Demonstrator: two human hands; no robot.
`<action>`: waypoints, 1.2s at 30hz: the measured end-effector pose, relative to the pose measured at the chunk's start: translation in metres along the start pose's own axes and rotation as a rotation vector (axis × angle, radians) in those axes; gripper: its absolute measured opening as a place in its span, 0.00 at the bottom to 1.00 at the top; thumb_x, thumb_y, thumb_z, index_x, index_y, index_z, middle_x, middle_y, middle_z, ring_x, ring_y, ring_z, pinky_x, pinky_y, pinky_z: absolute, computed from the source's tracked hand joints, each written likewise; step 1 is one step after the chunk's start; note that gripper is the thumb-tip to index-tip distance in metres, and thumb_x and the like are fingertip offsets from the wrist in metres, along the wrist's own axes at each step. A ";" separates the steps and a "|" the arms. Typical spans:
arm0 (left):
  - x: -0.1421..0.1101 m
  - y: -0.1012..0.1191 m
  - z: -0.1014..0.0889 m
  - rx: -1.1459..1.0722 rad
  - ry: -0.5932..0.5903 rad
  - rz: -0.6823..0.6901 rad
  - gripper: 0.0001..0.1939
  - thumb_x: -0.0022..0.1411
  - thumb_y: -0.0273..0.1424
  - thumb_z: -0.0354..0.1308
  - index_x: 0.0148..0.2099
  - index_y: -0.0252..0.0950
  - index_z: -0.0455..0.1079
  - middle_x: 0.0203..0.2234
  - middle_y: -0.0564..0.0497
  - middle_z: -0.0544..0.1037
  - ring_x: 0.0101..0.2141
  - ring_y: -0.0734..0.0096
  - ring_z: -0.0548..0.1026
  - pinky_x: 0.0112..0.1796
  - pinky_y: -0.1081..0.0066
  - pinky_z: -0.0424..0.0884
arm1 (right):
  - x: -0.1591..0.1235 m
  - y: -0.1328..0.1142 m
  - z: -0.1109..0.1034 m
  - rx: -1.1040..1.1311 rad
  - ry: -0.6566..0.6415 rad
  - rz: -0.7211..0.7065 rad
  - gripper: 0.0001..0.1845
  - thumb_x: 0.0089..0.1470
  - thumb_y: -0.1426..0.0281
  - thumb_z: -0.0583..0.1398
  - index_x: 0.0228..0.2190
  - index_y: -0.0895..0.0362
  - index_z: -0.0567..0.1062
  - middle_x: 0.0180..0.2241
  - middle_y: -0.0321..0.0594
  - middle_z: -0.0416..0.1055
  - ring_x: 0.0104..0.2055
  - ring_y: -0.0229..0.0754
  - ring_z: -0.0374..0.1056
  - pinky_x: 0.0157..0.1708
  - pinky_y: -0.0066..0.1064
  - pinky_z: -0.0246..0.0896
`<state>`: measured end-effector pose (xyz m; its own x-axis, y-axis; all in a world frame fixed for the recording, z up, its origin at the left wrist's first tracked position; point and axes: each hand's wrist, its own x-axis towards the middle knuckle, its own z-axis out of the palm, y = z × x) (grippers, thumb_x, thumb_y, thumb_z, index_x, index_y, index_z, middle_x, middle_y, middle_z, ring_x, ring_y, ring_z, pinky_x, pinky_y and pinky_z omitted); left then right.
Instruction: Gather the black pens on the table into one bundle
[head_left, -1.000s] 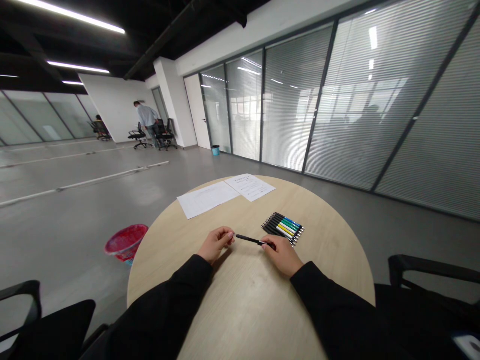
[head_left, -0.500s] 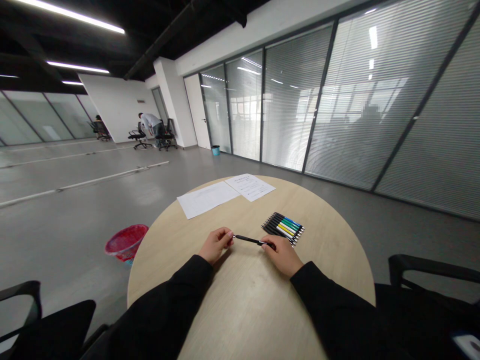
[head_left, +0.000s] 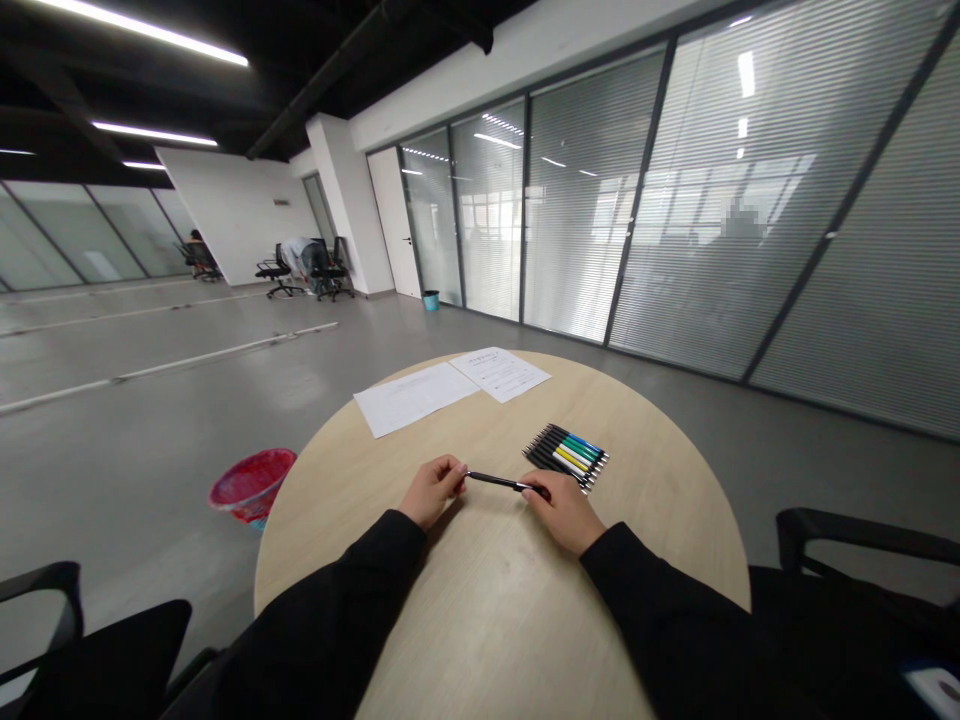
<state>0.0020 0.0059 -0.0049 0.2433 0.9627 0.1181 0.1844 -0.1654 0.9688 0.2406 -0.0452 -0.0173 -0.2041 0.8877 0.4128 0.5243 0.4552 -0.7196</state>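
Two narrow pinches, left hand [head_left: 433,491] and right hand [head_left: 564,513], on one black pen [head_left: 498,481]

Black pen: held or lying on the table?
Held: the black pen spans from the left hand to the right hand, gripped at both ends.

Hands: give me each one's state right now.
Left hand: closed, holding one end of a black pen.
Right hand: closed, holding its other end.

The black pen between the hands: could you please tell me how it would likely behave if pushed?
The black pen looks slim and round, so it would probably roll on the smooth table. Its straight barrel seems stiff and light.
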 end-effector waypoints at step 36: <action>0.000 -0.002 0.003 -0.059 -0.010 -0.031 0.20 0.58 0.49 0.56 0.34 0.34 0.65 0.22 0.55 0.69 0.20 0.79 0.63 0.22 0.76 0.57 | 0.001 -0.001 0.000 0.005 0.011 0.029 0.09 0.56 0.73 0.57 0.35 0.56 0.78 0.33 0.39 0.77 0.34 0.41 0.69 0.35 0.30 0.61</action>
<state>0.0047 0.0052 -0.0077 0.2483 0.9649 0.0858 0.1354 -0.1223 0.9832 0.2399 -0.0450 -0.0162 -0.1799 0.8997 0.3977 0.5253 0.4297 -0.7344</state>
